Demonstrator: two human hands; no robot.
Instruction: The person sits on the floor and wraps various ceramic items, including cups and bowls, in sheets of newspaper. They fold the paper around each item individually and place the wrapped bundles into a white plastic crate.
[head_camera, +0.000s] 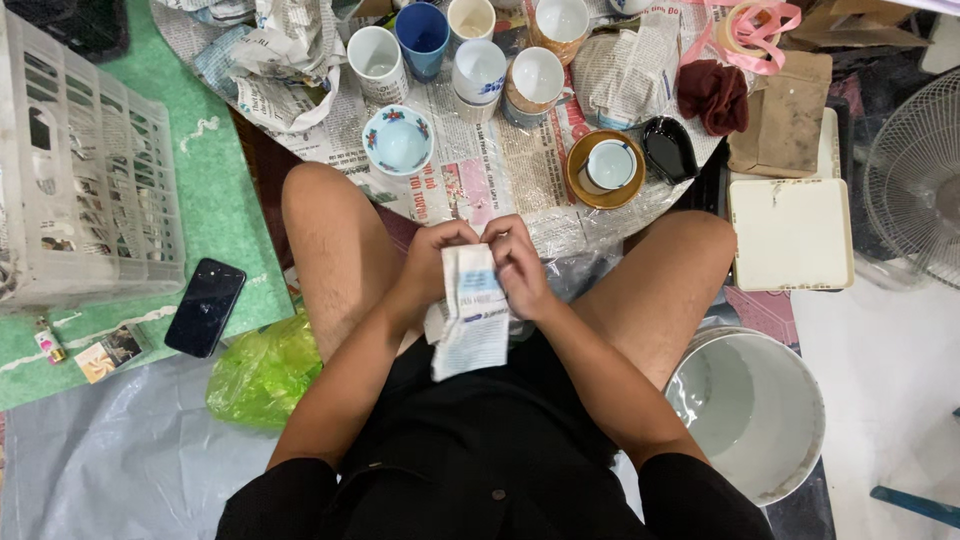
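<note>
Both our hands are up over our lap: left hand (432, 262) and right hand (521, 265) each clamp a grip on the newspaper-wrapped bundle (474, 318) between our knees, just short of the newspaper-covered table (500, 175) crowded with cups (478, 75).

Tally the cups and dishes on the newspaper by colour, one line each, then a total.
White cups: 5, one sitting in the gold saucer
Blue cup: 1
Brown-banded cups: 2
Light blue floral bowl: 1
Gold saucer: 1
Black dish: 1
Total: 11
Another white rim at the top edge is cut off and not counted.
</note>
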